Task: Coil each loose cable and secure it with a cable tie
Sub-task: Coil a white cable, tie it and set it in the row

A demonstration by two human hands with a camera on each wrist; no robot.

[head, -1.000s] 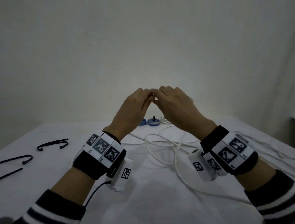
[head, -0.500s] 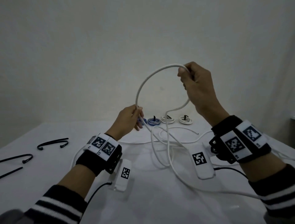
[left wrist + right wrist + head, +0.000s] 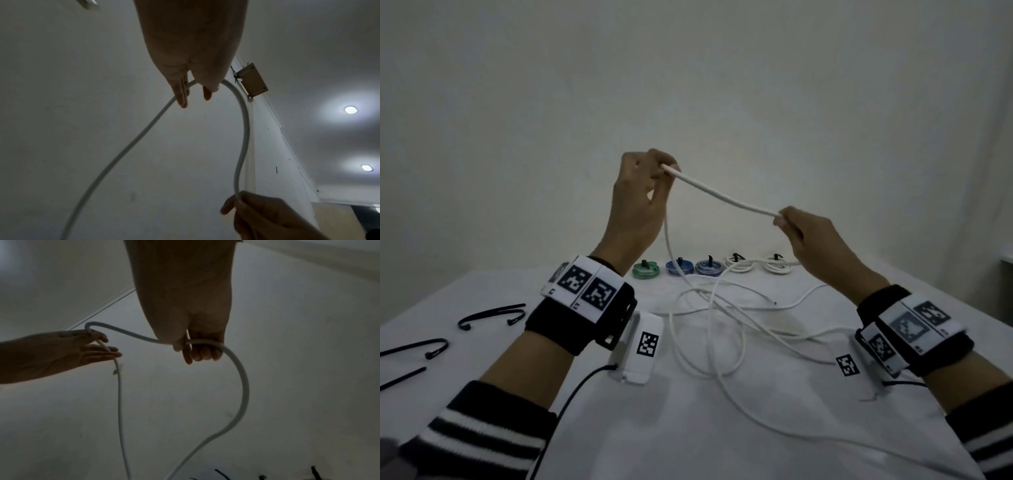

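A long white cable (image 3: pixel 722 197) stretches between my two raised hands, and its remaining length lies in loose loops (image 3: pixel 709 329) on the white table (image 3: pixel 688 428). My left hand (image 3: pixel 643 192) pinches the cable high up at centre left, and from it a strand hangs down to the table. My right hand (image 3: pixel 811 240) grips the cable lower, to the right. The left wrist view shows the cable (image 3: pixel 244 123) arching from my left fingers (image 3: pixel 183 95) to my right hand (image 3: pixel 257 214). In the right wrist view the cable (image 3: pixel 242 379) passes through my right hand (image 3: pixel 197 350).
Several black cable ties (image 3: pixel 489 313) lie on the table at the left. Along the far edge stands a row of tied coils: green (image 3: pixel 645 272), blue (image 3: pixel 679 267), blue-white (image 3: pixel 709 268) and two white (image 3: pixel 776 266). Wrist camera leads trail on the table.
My left hand has risen from near the table to well above it. My right hand has dropped and moved right, pulling the arched cable into a nearly straight span.
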